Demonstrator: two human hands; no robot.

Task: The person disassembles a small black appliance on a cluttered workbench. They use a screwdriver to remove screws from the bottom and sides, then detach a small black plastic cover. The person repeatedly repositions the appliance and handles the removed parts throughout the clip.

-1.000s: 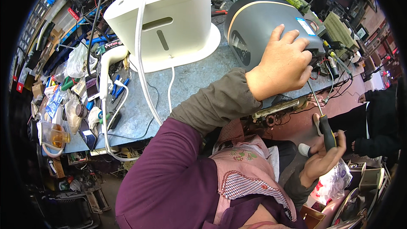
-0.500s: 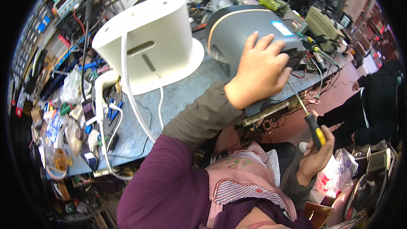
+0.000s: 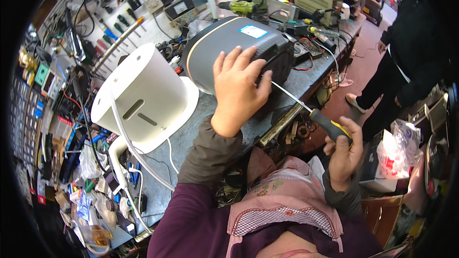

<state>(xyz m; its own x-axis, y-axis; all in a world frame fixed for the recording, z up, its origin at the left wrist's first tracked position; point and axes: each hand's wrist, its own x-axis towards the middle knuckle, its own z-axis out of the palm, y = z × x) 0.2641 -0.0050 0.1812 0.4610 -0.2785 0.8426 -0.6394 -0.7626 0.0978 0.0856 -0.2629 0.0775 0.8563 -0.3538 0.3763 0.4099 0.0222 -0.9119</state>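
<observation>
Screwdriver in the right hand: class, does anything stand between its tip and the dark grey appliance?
Nothing separate does. The screwdriver shaft runs bare from the right hand up to the dark grey appliance. Only the left hand, resting on the casing, covers the tip's end.

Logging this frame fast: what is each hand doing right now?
Left hand: open, fingers spread, pressed flat on the dark grey appliance.
Right hand: closed around the screwdriver handle.

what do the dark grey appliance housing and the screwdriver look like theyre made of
The dark grey rounded appliance housing looks like moulded plastic with a matte finish: smooth curves, soft dull sheen. The screwdriver has a thin bright shaft, probably steel, and a black-and-yellow handle, likely plastic or rubber; its texture is too small to tell.
</observation>
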